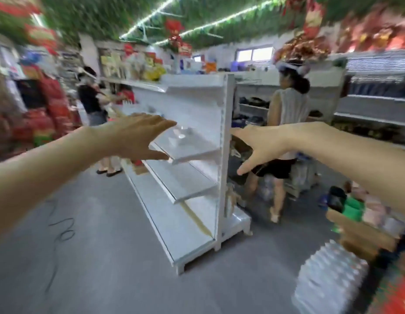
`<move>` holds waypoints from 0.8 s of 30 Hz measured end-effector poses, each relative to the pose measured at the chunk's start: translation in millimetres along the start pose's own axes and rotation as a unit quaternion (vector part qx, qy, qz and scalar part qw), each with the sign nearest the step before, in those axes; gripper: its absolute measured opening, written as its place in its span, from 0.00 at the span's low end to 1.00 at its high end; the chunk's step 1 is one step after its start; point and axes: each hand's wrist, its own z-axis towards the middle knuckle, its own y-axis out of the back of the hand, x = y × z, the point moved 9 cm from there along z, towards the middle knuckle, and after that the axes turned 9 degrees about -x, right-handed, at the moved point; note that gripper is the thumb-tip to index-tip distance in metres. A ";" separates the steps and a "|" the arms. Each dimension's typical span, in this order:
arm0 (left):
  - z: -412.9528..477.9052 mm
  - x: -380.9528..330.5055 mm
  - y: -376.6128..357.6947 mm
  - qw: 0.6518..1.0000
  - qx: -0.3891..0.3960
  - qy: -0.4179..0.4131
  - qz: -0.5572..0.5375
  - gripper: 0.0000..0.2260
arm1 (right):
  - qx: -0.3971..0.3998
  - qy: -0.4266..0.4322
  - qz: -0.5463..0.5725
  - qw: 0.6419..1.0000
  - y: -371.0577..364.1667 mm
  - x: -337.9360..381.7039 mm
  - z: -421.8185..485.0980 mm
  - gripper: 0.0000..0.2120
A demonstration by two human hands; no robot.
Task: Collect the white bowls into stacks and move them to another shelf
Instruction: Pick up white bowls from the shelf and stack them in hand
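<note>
Now both hands empty: L hand (138, 137) & R hand (260, 146) spread, fingers apart, near white shelf (192, 152); blurry, maybe bowls (181, 134) there.

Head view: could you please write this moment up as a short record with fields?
setting: shop aisle, picture blurred
left hand: open, empty, stretched toward the shelf unit
right hand: open, empty, fingers spread, to the right of the unit's end post
bowls: small white items on the second shelf from the top, too blurred to count
lower shelves: bare where visible
people: one standing beyond the unit's end, others far left
floor: packs of bottles at lower right
</note>
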 end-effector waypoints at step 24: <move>85.0 405.0 -272.1 0.996 0.054 0.047 0.048 0.40 | 0.073 0.074 -0.107 0.989 -89.2 122.7 550.2 0.51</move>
